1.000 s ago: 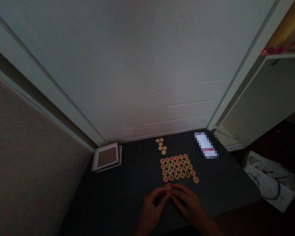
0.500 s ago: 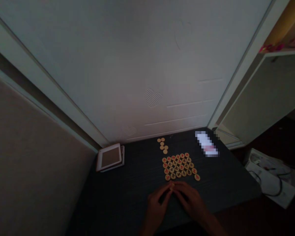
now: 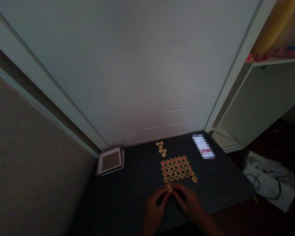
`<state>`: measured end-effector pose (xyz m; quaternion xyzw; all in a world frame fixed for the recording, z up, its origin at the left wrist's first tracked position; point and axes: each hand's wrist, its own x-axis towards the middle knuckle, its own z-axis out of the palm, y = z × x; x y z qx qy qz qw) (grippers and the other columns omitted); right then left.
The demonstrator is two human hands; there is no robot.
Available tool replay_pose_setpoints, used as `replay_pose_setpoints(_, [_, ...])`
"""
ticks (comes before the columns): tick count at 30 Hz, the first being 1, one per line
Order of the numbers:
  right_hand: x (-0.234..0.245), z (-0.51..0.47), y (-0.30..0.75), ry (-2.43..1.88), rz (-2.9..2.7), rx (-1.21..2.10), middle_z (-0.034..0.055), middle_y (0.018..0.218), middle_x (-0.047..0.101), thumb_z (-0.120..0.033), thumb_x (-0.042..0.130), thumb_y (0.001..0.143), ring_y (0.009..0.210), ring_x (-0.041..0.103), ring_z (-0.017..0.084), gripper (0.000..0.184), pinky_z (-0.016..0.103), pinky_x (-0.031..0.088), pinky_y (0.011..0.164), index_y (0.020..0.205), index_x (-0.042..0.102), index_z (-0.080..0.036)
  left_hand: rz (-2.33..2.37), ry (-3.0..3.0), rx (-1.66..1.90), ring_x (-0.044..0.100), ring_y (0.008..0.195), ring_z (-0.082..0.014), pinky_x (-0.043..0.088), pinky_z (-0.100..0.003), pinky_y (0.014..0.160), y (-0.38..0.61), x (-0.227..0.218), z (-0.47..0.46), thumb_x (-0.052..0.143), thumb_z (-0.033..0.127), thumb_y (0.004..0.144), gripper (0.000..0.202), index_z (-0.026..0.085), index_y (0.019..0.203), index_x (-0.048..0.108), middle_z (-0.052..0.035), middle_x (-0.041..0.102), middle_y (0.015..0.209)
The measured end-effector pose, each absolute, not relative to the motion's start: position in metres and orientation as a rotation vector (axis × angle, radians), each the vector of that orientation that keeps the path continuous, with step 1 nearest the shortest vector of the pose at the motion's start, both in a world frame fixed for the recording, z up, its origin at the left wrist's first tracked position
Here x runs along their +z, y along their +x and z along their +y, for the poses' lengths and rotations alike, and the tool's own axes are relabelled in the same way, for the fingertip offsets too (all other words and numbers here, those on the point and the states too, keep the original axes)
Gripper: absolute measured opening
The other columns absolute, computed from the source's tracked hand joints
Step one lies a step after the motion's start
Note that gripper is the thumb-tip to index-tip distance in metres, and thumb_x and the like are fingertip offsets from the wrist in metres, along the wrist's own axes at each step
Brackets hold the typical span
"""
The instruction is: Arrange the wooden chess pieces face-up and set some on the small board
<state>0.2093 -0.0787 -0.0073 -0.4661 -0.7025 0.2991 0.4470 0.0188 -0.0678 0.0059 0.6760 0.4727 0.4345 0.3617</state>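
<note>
Between the fingertips of my left hand (image 3: pixel 155 207) and my right hand (image 3: pixel 188 202), a small round wooden xiangqi piece (image 3: pixel 170 188) is pinched. Both hands are closed on it, just in front of a block of xiangqi pieces (image 3: pixel 176 169). Those pieces lie face up in several rows, with red and black characters. At the block's front right corner, one red-marked piece (image 3: pixel 194 179) sits slightly out of line. Farther back, several plain-looking round pieces (image 3: pixel 160 149) lie in a loose cluster, no characters showing on them.
All this stands on a dark table (image 3: pixel 127 193) against a white panel with embossed hearts. Two stacked frames (image 3: pixel 110 160) lie at the back left, a blurred white packet (image 3: pixel 203 146) at the back right. Beyond the right edge is a white box (image 3: pixel 270 180) with cables.
My view has tilted and shifted slightly, so everything on the table appears a little lower and to the left. Both hands keep the piece pinched in about the same place.
</note>
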Motion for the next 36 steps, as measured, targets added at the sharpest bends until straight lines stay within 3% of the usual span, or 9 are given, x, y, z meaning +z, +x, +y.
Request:
replay_pose_setpoints(8, [-0.007, -0.078, 0.211, -1.15, -1.773, 0.712, 0.0061, 0.129, 0.073, -0.031, 0.056, 0.102, 0.115, 0.071, 0.024, 0.034, 0.04, 0.058, 0.103, 0.135, 0.064, -0.029, 1.259, 1.655, 1.076, 0.079, 0.093, -0.0225, 0.063, -0.033, 0.091, 0.02, 0.014, -0.069, 0.071, 0.036, 0.091, 0.027, 0.027, 0.116, 0.077, -0.0026, 0.083, 0.106])
replay_pose_setpoints(15, [-0.002, -0.077, 0.212, -1.139, -1.799, 0.753, 0.0073, 0.128, 0.072, -0.029, 0.053, 0.103, 0.117, 0.07, 0.024, 0.032, 0.042, 0.056, 0.104, 0.133, 0.064, -0.028, 1.283, 1.669, 1.066, 0.078, 0.092, -0.0209, 0.061, -0.033, 0.092, 0.024, 0.017, -0.071, 0.069, 0.032, 0.093, 0.025, 0.028, 0.117, 0.076, -0.0009, 0.083, 0.104])
replay_pose_setpoints(25, [-0.003, -0.076, 0.213, -1.083, -1.817, 0.711, 0.0068, 0.128, 0.072, -0.027, 0.055, 0.102, 0.119, 0.068, 0.023, 0.033, 0.042, 0.055, 0.106, 0.133, 0.065, -0.029, 1.241, 1.724, 1.066, 0.076, 0.107, -0.024, 0.058, -0.039, 0.101, 0.023, 0.015, -0.071, 0.067, 0.031, 0.094, 0.02, 0.029, 0.111, 0.079, -0.0018, 0.08, 0.115])
replay_pose_setpoints(36, [-0.007, -0.076, 0.213, -1.097, -1.79, 0.687, 0.0063, 0.125, 0.074, -0.027, 0.057, 0.101, 0.114, 0.072, 0.023, 0.03, 0.04, 0.059, 0.102, 0.129, 0.068, -0.028, 1.141, 1.773, 1.077, 0.074, 0.112, -0.0245, 0.058, -0.042, 0.103, 0.019, 0.012, -0.068, 0.063, 0.026, 0.097, 0.022, 0.031, 0.112, 0.079, -0.0032, 0.079, 0.12])
